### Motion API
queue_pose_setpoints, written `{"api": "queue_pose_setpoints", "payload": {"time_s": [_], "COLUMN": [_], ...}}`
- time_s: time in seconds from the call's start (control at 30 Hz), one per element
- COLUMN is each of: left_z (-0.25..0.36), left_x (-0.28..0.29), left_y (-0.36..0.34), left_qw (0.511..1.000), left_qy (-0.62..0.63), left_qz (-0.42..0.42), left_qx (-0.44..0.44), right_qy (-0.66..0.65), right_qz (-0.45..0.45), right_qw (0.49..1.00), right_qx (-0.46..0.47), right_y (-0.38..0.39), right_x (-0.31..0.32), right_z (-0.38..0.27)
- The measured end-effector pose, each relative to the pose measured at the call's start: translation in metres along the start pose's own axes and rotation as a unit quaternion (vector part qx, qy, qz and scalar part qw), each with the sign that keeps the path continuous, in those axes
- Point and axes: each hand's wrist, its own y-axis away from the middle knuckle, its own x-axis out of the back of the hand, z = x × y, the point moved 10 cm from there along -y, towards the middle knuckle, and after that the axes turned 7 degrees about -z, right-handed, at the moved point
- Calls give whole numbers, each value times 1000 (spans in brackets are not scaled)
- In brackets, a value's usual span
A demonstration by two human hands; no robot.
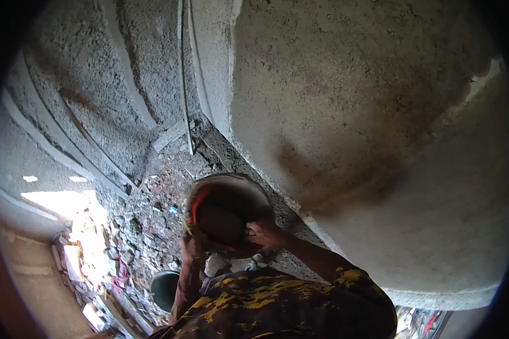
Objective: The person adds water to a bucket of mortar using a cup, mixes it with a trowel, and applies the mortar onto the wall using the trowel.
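A round basin [240,183] with a dirty grey rim and a reddish-orange inner side is held up in front of me, tilted. Its inside is dark, and I cannot make out whether anything lies in it. My left hand [192,247] grips the near-left part of the rim, its fingers partly hidden. On the near-right side, my right hand [264,233] is closed round the rim. Ahead and to the right stands a grey plastered wall [322,73], marked by a brown, blurred dark patch [350,175]; whether that is splash, wet or shadow I cannot tell.
A dark green bucket [163,291] stands on the floor by my left forearm. Rubble [147,240] and broken pieces cover the ground to the left, partly sunlit. A long thin strip [183,85] leans in the corner beside the rough grey wall [79,62].
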Motion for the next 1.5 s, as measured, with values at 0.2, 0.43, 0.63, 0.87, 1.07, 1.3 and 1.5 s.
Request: {"api": "queue_pose_setpoints", "payload": {"time_s": [0.2, 0.43, 0.63, 0.87, 1.07, 1.3, 1.5], "left_z": [33, 95, 97, 67, 74, 91, 79], "left_x": [129, 238, 245, 128, 39, 94, 159], "left_y": [-21, -63, -118, -179, -176, -168, -134], "left_qw": [986, 937, 981, 987, 925, 993, 1000], "left_qy": [38, -268, -119, -155, -358, -57, -13], "left_qz": [159, 155, 151, -33, -115, -102, 20], "left_qx": [-16, -164, -21, 29, -61, -14, 19], "right_qy": [-204, -183, -159, 191, 152, -83, -243], "right_qz": [-160, 514, 501, 99, 58, 21, -82], "right_qw": [966, 820, 759, 934, 968, 989, 950], "right_qx": [-20, -174, -384, -284, -189, -122, -177], "right_y": [-72, 97, 146, -135, -163, -151, -104], "right_x": [101, 402, 238, 38, 5, -24, 113], "right_z": [-55, 43, 9, 17, 33, -11, -22]}}
